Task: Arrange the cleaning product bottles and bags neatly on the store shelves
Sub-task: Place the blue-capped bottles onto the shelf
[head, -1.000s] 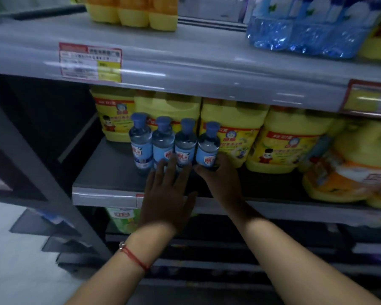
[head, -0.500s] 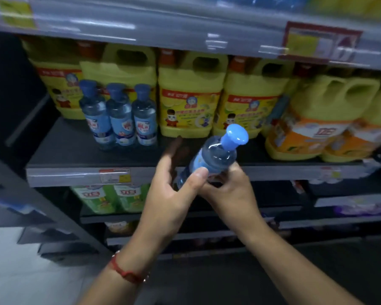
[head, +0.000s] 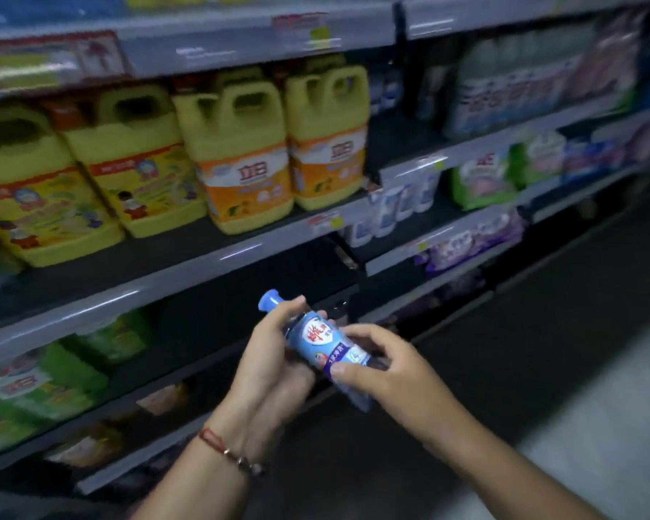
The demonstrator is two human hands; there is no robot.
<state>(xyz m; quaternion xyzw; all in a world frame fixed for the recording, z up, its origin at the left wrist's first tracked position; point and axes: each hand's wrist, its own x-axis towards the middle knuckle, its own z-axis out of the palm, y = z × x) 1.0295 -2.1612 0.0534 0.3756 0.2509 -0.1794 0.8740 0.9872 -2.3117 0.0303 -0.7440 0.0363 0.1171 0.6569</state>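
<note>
Both hands hold a small blue-capped bottle tilted in front of the shelves: the left hand curls round its neck end, the right hand pinches its base. Yellow jugs stand in a row on the shelf above, back from its front edge.

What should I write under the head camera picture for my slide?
Both hands, left hand and right hand, hold a small blue bottle before shelves.
</note>
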